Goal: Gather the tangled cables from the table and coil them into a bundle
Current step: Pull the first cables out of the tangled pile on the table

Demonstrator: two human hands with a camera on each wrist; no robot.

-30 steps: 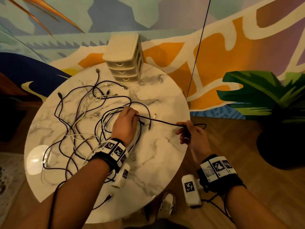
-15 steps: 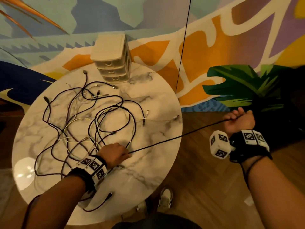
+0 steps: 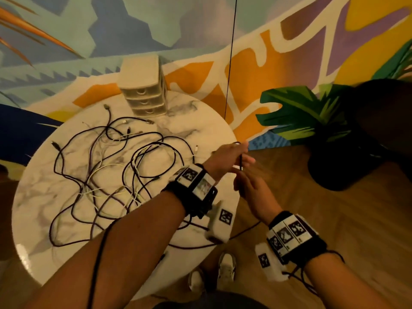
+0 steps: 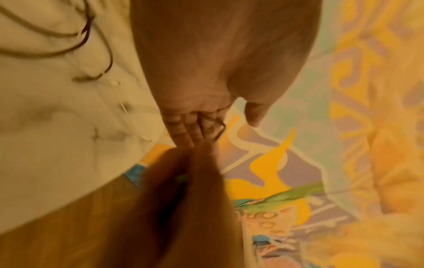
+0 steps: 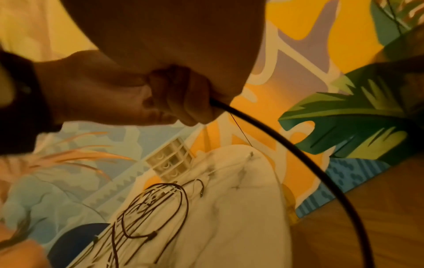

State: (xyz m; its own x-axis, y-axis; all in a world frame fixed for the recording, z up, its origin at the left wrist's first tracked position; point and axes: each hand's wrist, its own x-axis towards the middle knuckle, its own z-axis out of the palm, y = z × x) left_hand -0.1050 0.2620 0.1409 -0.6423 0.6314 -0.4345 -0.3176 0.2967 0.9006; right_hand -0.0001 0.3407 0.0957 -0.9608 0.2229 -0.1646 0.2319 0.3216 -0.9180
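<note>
Several black and white cables lie in a tangle (image 3: 116, 170) on the round marble table (image 3: 200, 121). My left hand (image 3: 227, 157) reaches past the table's right edge with straight fingers (image 4: 190, 130), thumb apart. A loop of one black cable (image 4: 219, 130) lies across those fingers. Just below it, my right hand (image 3: 247, 186) grips the same black cable (image 3: 240, 161) in a fist (image 5: 183, 101). From the fist the cable (image 5: 286, 145) arcs down over the floor and back onto the table's near edge.
A small white drawer unit (image 3: 145, 94) stands at the table's far edge. A dark plant pot (image 3: 343, 157) sits on the wooden floor to the right. A thin black cord (image 3: 230, 63) hangs by the painted wall. My shoes (image 3: 226, 268) show under the table's near rim.
The right hand swung back from far right to meet the left hand. The left hand lifted from the table to its right edge and straightened its fingers. The stretched cable went slack.
</note>
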